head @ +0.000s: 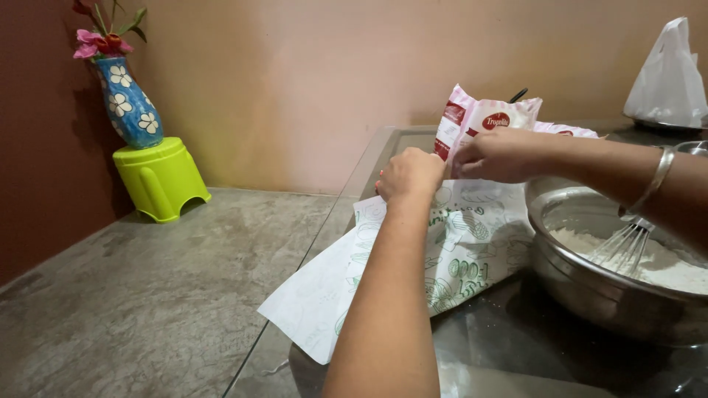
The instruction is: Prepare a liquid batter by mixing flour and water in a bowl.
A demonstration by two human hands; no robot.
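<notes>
Well left of the fingers, a glossy blue flowered vase [129,103] stands on a lime plastic stool [160,179] on the rough stone floor. The left hand [410,175] is curled, fingers pinching a thin white printed paper bag [457,250] on the glass tabletop [516,346]. The right hand [495,155] pinches the crinkly pink-and-white packet [479,114] just above. Best keep both grips near the edges, steadying them. Right of them, a steel bowl [590,295] holds flour and a wire whisk [627,247].

Pink-and-red packet [479,118], green-printed white paper [413,273], blue white-flowered vase [127,103], lime-green stool [160,179]
</notes>
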